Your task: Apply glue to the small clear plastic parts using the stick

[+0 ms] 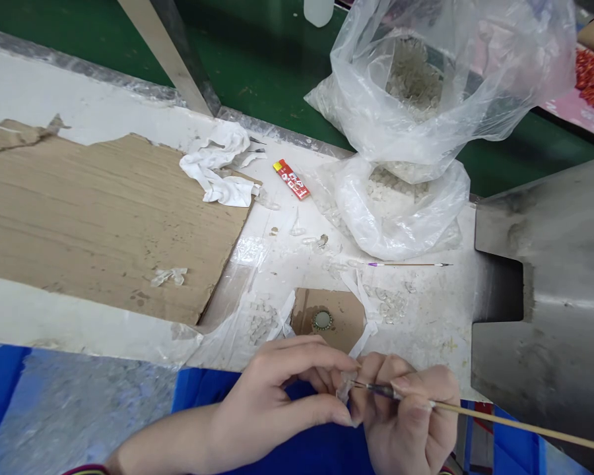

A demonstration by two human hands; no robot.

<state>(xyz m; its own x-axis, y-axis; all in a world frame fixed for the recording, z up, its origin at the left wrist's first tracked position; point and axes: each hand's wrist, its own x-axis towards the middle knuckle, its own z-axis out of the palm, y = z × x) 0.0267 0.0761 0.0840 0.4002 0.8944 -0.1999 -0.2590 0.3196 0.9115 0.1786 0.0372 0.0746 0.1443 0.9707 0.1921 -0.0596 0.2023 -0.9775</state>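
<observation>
At the bottom of the view my left hand (282, 396) pinches a small clear plastic piece (345, 384) between thumb and fingers. My right hand (410, 415) is closed on a thin brush (499, 417) with a long pale wooden handle that runs off to the right. The brush tip touches the clear piece. Both hands hover over the near table edge, just in front of a small brown card (341, 316) with a round bottle cap (321, 320) on it.
A large clear bag (426, 125) of small clear pieces stands at the back right. A second brush (408, 264), a red tube (292, 179), a crumpled white cloth (218, 165), loose clear pieces and a cardboard sheet (94, 218) lie on the white table. Grey metal housing (549, 297) is at right.
</observation>
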